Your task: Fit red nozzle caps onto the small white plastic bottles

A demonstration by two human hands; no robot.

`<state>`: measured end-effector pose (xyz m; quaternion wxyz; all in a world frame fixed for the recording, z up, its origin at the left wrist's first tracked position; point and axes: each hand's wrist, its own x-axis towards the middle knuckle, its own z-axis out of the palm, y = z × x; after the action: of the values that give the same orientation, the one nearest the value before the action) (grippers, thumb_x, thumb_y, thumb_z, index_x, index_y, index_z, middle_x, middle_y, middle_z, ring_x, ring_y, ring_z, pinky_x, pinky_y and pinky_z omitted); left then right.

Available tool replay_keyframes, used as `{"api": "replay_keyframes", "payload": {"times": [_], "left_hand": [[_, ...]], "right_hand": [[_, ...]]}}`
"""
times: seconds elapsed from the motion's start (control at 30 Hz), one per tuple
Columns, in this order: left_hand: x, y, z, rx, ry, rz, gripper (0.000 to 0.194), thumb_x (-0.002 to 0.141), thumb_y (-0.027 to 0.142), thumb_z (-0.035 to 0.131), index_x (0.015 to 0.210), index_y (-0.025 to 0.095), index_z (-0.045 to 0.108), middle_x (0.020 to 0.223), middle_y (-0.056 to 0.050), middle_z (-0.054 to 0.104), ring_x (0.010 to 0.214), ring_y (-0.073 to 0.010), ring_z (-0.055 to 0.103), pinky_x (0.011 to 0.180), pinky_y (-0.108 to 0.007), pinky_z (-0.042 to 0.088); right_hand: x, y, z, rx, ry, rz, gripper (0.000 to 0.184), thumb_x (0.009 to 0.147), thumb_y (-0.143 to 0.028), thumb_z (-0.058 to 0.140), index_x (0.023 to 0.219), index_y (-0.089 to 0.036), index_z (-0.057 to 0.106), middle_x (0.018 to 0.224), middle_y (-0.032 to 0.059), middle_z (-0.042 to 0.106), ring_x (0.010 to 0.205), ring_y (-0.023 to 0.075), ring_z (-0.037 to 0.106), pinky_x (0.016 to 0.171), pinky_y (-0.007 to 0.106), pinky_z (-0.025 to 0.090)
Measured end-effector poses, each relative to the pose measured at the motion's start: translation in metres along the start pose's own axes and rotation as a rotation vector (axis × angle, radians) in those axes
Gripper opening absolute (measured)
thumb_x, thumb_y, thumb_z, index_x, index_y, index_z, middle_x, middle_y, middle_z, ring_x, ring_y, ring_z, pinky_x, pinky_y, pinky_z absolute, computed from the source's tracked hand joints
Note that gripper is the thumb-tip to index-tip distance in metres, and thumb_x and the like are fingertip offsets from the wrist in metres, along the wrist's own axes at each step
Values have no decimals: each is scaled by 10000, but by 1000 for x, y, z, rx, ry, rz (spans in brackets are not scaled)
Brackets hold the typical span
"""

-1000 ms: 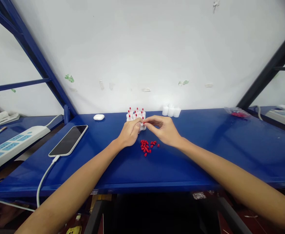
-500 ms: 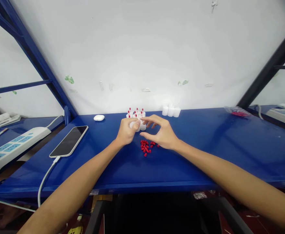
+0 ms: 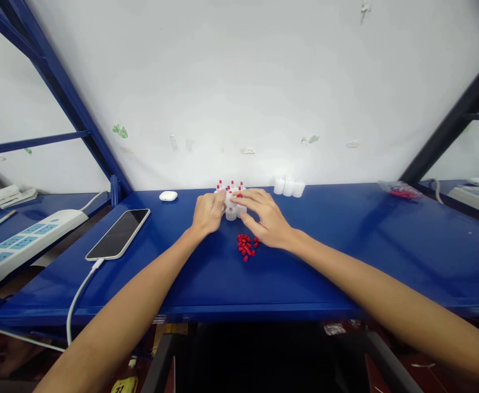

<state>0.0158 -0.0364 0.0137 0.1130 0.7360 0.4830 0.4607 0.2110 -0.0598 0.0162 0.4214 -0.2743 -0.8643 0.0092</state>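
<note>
From where I'm standing, both hands seem to be settling or straightening the white bottles with red tips (image 3: 231,214), which are standing bunched on the blue table (image 3: 337,245), just beyond the loose red caps (image 3: 245,245). The left hand (image 3: 209,213) is curling against their side and the right hand (image 3: 266,218) is spreading its fingers over them, though I can't tell whether either is gripping one; I'd judge the next move is calling for a light touch among close neighbours.

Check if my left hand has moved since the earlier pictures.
Yes. Your left hand has shifted slightly to the left, ending up a bit nearer the phone, which lies still on the blue surface.
</note>
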Motion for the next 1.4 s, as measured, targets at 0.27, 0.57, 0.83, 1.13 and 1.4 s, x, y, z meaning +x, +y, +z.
{"api": "replay_keyframes", "payload": {"times": [0.27, 0.57, 0.83, 1.13, 1.4], "left_hand": [[5, -17, -7, 73, 210, -87, 575, 982, 489, 315, 565, 180, 561, 505, -14, 542, 541, -154, 528, 600, -277, 357], [1, -11, -1, 108, 137, -17, 578, 993, 487, 295, 574, 186, 556, 514, -19, 547, 551, -168, 537, 608, -288, 346], [-2, -7, -3, 103, 57, 76, 451, 1001, 420, 328, 857, 178, 680, 562, 13, 561, 563, -157, 542, 613, -267, 355], [-3, -8, -2, 153, -42, 125, 468, 1003, 417, 341, 1106, 173, 727, 680, -12, 666, 588, -156, 573, 632, -267, 370], [-4, -10, 0, 107, 9, 176, 486, 1009, 417, 329, 956, 155, 735, 575, 2, 586, 557, -151, 556, 609, -268, 369]], "right_hand": [[23, 18, 1, -274, -298, -33, 416, 887, -238, 496, 1259, -168, 666, 1270, 96, 665, 1047, 306, 466, 882, 460, 361], [31, 27, 2, -186, -312, 3, 416, 877, -217, 480, 1242, -208, 678, 1290, 77, 655, 1088, 311, 452, 906, 472, 358], [13, 34, -3, -95, -148, -17, 335, 904, -191, 497, 1170, -182, 700, 1192, 97, 689, 1087, 271, 522, 962, 438, 401], [4, 25, 5, -259, -284, -76, 358, 936, -180, 481, 1243, -185, 666, 1283, 84, 687, 1318, 358, 399, 1010, 513, 291], [5, 18, -5, -216, -380, -34, 274, 930, -149, 480, 1093, -154, 701, 1169, 101, 697, 989, 229, 620, 848, 366, 393]]}}
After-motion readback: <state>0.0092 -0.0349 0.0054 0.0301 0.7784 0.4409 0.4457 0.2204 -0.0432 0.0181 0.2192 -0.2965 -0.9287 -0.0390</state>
